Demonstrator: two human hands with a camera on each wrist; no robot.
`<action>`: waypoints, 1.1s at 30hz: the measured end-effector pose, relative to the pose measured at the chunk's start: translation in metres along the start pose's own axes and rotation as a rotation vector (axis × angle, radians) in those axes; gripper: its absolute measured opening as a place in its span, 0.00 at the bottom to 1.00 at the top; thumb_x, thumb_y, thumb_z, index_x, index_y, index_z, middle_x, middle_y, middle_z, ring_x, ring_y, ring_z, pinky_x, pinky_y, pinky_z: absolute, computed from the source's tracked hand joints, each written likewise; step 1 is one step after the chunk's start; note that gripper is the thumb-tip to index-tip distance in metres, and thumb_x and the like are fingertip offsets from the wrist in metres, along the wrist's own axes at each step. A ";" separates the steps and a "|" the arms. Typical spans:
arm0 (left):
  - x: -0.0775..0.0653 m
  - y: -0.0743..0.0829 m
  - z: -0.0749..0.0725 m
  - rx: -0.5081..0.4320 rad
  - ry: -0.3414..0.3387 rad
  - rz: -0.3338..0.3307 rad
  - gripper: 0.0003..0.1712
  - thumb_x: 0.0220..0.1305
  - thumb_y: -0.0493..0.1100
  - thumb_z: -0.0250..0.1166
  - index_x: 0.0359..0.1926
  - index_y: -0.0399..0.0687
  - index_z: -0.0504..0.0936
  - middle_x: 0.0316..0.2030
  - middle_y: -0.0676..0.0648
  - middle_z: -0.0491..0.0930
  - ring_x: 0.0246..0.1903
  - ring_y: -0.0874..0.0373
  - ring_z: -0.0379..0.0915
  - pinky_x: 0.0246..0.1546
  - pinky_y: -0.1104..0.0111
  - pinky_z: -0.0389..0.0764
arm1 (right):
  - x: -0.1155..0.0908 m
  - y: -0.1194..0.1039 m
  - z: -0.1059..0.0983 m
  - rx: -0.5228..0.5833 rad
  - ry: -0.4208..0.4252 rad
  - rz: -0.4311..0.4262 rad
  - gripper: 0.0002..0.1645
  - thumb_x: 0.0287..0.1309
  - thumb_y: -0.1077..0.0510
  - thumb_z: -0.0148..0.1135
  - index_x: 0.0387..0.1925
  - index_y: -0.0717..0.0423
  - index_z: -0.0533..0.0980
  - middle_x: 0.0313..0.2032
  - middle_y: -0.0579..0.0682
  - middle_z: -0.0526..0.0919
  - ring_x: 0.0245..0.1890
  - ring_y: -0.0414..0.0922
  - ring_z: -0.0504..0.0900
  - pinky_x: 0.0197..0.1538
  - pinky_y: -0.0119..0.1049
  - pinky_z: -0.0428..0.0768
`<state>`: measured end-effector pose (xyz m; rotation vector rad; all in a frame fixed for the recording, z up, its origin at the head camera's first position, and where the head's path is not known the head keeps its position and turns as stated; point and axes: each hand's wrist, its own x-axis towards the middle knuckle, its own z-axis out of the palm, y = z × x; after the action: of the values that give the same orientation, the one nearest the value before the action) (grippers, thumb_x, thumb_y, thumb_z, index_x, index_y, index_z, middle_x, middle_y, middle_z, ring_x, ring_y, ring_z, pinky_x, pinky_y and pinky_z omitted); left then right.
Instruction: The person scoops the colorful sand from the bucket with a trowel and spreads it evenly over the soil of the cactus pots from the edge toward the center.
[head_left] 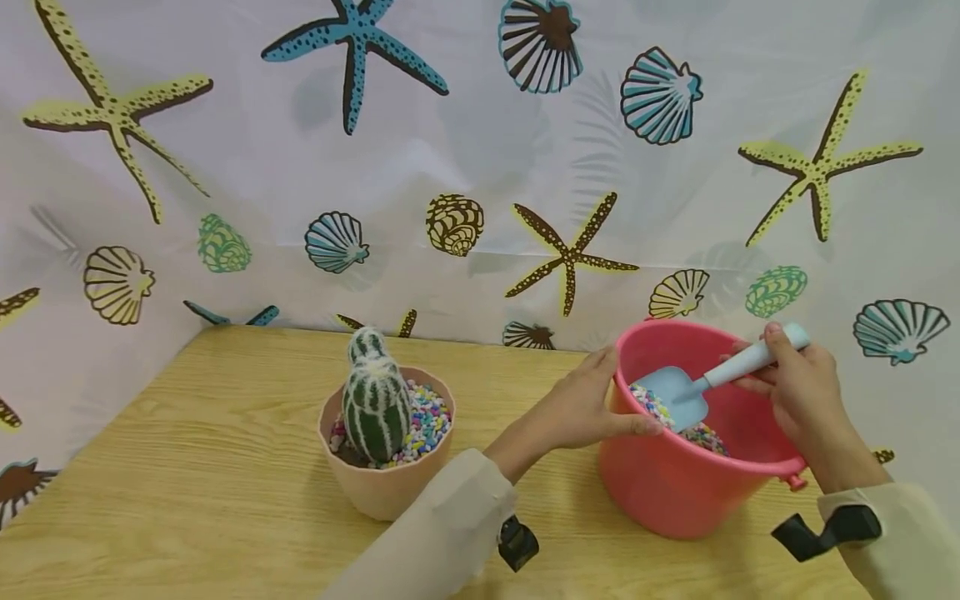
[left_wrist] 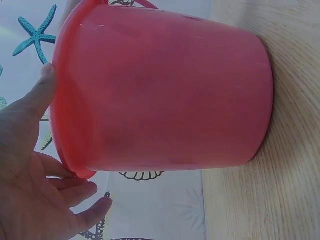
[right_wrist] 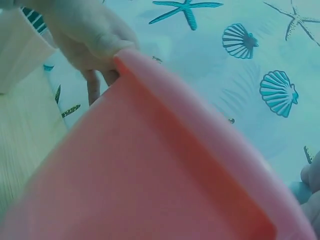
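Note:
A light blue toy shovel (head_left: pixel 675 396) slants into a pink bucket (head_left: pixel 675 492), its blade over the multicoloured pebbles (head_left: pixel 651 404) inside. My right hand (head_left: pixel 810 392) grips the shovel by its handle, above the bucket's right side. On the opposite side, my left hand (head_left: pixel 581 408) holds the bucket's rim, the thumb lying over the front edge and the fingers spread along the outside. In the left wrist view the bucket's base meets the wooden table. The right wrist view is mostly filled by the bucket wall, with part of my left hand (right_wrist: pixel 95 45) at the rim.
Left of the bucket, a peach-coloured pot (head_left: pixel 375 492) holds a striped green cactus (head_left: pixel 377 408) and colourful pebbles (head_left: pixel 431 417). A white cloth (head_left: pixel 465 150) printed with starfish and shells hangs behind the wooden table (head_left: pixel 187 467).

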<state>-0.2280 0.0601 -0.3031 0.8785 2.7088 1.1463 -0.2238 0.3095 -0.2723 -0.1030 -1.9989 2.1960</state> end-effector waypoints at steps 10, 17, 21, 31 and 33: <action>-0.003 -0.001 0.000 0.003 -0.015 -0.007 0.63 0.52 0.64 0.69 0.76 0.48 0.40 0.75 0.48 0.48 0.72 0.52 0.50 0.65 0.51 0.65 | 0.004 0.003 -0.007 0.160 0.052 0.137 0.19 0.64 0.44 0.50 0.43 0.55 0.63 0.27 0.42 0.84 0.26 0.42 0.87 0.30 0.35 0.84; -0.003 -0.001 -0.001 0.012 -0.008 0.008 0.63 0.52 0.66 0.67 0.76 0.48 0.39 0.75 0.48 0.47 0.72 0.50 0.50 0.65 0.51 0.65 | 0.011 0.004 -0.015 0.275 0.115 0.158 0.22 0.60 0.42 0.55 0.47 0.51 0.64 0.31 0.46 0.83 0.30 0.43 0.86 0.33 0.38 0.84; -0.001 -0.001 -0.002 0.027 0.000 0.010 0.64 0.52 0.66 0.67 0.76 0.48 0.39 0.75 0.47 0.47 0.72 0.49 0.50 0.65 0.53 0.65 | 0.011 0.000 -0.017 0.414 0.118 0.177 0.25 0.59 0.45 0.57 0.52 0.48 0.62 0.35 0.49 0.80 0.31 0.46 0.86 0.36 0.43 0.83; -0.002 0.000 -0.001 0.009 -0.009 -0.012 0.63 0.52 0.66 0.68 0.76 0.50 0.40 0.75 0.48 0.47 0.72 0.50 0.50 0.64 0.51 0.66 | 0.012 -0.001 -0.019 0.581 0.128 0.226 0.29 0.59 0.48 0.58 0.59 0.44 0.58 0.45 0.51 0.71 0.51 0.47 0.76 0.52 0.49 0.69; -0.002 0.000 -0.001 0.004 -0.011 -0.016 0.63 0.52 0.66 0.68 0.76 0.50 0.40 0.75 0.48 0.48 0.72 0.50 0.50 0.63 0.50 0.66 | 0.012 0.000 -0.020 0.596 0.123 0.224 0.28 0.59 0.49 0.59 0.57 0.44 0.59 0.45 0.51 0.72 0.51 0.48 0.76 0.51 0.50 0.71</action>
<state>-0.2266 0.0591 -0.3026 0.8593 2.7056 1.1299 -0.2318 0.3316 -0.2734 -0.3836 -1.2509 2.7451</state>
